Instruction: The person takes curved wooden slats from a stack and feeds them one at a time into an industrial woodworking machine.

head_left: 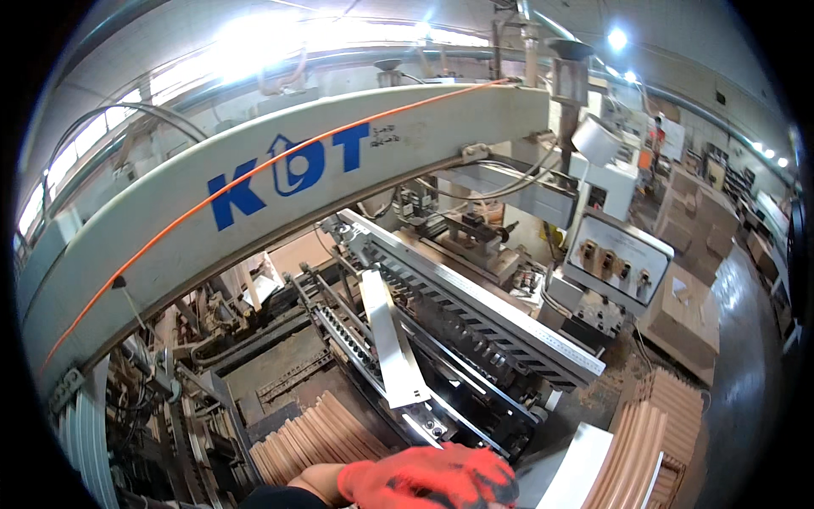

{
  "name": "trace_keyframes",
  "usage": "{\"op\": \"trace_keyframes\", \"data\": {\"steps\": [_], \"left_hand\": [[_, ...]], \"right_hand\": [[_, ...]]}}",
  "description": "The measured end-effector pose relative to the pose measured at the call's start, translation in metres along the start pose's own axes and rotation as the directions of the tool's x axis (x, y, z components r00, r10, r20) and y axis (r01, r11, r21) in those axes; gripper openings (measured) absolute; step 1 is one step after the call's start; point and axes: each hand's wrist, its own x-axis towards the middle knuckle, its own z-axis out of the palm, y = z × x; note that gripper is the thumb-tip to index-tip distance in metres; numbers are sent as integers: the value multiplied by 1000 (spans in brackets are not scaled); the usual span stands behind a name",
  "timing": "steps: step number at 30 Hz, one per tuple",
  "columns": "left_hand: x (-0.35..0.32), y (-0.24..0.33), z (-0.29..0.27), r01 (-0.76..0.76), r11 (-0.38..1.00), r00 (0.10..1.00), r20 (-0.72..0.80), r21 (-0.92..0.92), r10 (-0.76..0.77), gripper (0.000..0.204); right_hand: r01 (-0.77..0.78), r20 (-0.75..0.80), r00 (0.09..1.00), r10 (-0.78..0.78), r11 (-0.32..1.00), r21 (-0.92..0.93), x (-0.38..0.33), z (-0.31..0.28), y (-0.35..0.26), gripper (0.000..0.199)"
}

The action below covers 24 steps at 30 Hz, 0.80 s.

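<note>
My left hand point(428, 478), in a red glove with dark fingertips, reaches in from the lower edge toward the right. Its fingers bend downward and look closed; whatever they may hold is hidden. Just beyond it, a narrow white panel point(392, 348) lies lengthwise on the dark rails of a machine point(458, 360). To the right of the glove, another white panel point(578, 467) rests beside a stack of brown strips point(632, 450). More brown strips point(318, 433) lie stacked to the left. My right hand is not in view.
A large pale machine beam point(280, 182) with an orange hose point(292, 153) along it spans overhead. A long metal rail point(500, 310) crosses beyond the panel. At right stand a control box point(617, 259) and stacked brown boards point(682, 322), with an aisle point(746, 339) past them.
</note>
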Motion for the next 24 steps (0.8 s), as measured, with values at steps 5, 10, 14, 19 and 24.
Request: {"op": "trace_keyframes", "data": {"steps": [5, 10, 14, 19, 24], "left_hand": [[-13, -1, 11, -76, 995, 997, -24, -58, 75, 22], [-8, 2, 11, -125, 991, 992, 4, -55, 125, 21], [-1, -12, 9, -276, 961, 961, 18, -21, 277, 21], [-8, -8, 13, -257, 965, 966, -33, -47, 256, 22], [-15, -12, 15, -280, 958, 952, -112, 57, 285, 22]], "right_hand": [[-10, -29, 1000, 10, 1000, 8, 0, -1, -20, 44], [-24, -12, 1000, 24, 1000, 2, -3, -3, -20, 44], [17, -74, 997, -17, 1000, -9, -7, -2, -19, 43], [4, -25, 1000, -5, 999, -39, -1, -5, -22, 43], [-1, -31, 1000, 0, 1000, -31, 0, 2, -12, 44]]}}
